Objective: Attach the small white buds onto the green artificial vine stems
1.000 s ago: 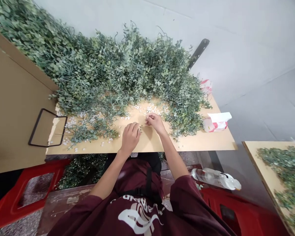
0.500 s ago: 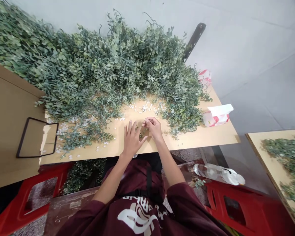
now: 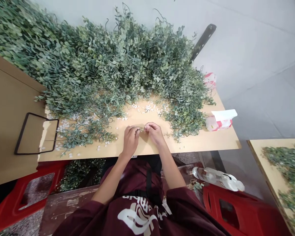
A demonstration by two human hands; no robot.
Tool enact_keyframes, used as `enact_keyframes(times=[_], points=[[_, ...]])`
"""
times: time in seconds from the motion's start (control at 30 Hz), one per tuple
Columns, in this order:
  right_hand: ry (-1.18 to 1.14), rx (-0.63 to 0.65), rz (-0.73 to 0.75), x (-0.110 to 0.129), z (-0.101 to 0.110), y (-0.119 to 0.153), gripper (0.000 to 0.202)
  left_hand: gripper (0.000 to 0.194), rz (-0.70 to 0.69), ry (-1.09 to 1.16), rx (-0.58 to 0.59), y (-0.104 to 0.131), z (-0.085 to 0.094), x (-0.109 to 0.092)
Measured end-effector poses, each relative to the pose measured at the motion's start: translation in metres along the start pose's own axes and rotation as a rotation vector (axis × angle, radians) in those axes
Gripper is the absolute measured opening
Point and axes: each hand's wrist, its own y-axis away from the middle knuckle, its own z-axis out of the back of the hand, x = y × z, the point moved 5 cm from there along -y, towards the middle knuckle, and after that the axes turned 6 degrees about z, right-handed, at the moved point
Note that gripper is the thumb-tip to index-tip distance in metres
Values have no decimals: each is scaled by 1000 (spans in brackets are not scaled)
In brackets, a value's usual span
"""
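Observation:
Over the front part of the wooden table [image 3: 159, 149], my left hand [image 3: 130, 141] is closed, its thumb and fingers pinching a small green artificial leaf sprig [image 3: 141, 129]. Close by on the right, my right hand [image 3: 155, 133] is pinched too, its fingertips at the other end of the sprig; whatever lies between them is too small to make out. Small white bits [image 3: 149, 107] are scattered on the wood just beyond my hands. A large heap of artificial greenery [image 3: 108, 62] rises behind them, with looser stems [image 3: 86, 134] to the left.
A cardboard box [image 3: 12, 114] with a black frame handle stands at the left. Red-and-white packets [image 3: 220, 121] lie at the table's right end. A plastic bottle [image 3: 217, 178] and red stools [image 3: 238, 206] are lower right, near another table with greenery [image 3: 290, 164].
My left hand has gone from spread fingers to a pinch on the sprig. My right hand stays pinched beside it. The view has shifted slightly.

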Motion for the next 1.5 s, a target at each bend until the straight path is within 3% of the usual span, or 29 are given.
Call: enact_keyframes(times=[0.2, 0.7, 1.5], points=[[-125, 20, -118, -9, -12, 12, 24, 25, 35, 18, 43, -1, 2, 2], [-208, 55, -181, -12, -14, 12, 21, 22, -27, 25, 152, -4, 2, -5], [-167, 47, -193, -15, -12, 13, 21, 23, -59, 42, 154, -4, 3, -9]])
